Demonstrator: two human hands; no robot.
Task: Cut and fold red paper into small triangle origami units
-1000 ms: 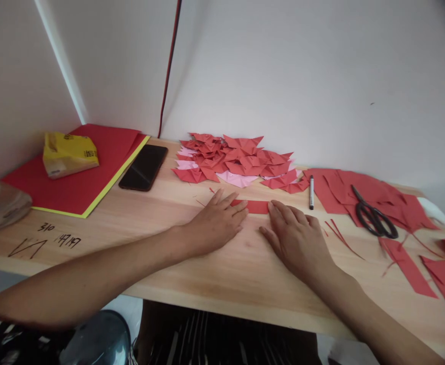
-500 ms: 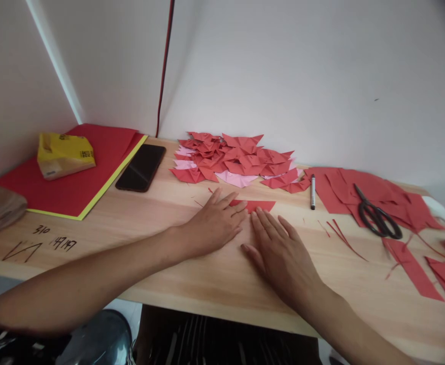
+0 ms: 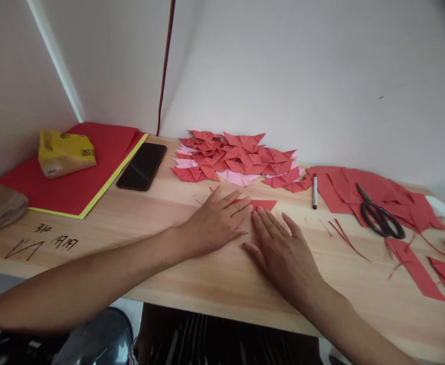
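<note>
A folded piece of red paper (image 3: 264,204) lies flat on the wooden table (image 3: 207,284), partly covered by my hands. My left hand (image 3: 218,218) rests over its left part, palm down with the fingers stretched out. The fingertips of my right hand (image 3: 281,243) touch the paper's lower edge; that hand lies flat too, thumb apart. Behind them is a heap of folded red and pink paper pieces (image 3: 241,157) against the wall.
To the right lie a marker (image 3: 314,191), black scissors (image 3: 378,218) on red paper sheets (image 3: 336,192), thin paper scraps (image 3: 346,238) and a red strip (image 3: 416,268). On the left are a phone (image 3: 142,166), large red sheets (image 3: 66,195) and a yellow packet (image 3: 67,152).
The fingers of my left hand have slid slightly to the right along the paper. My right hand stays nearly in place. The whole view has shifted a little.
</note>
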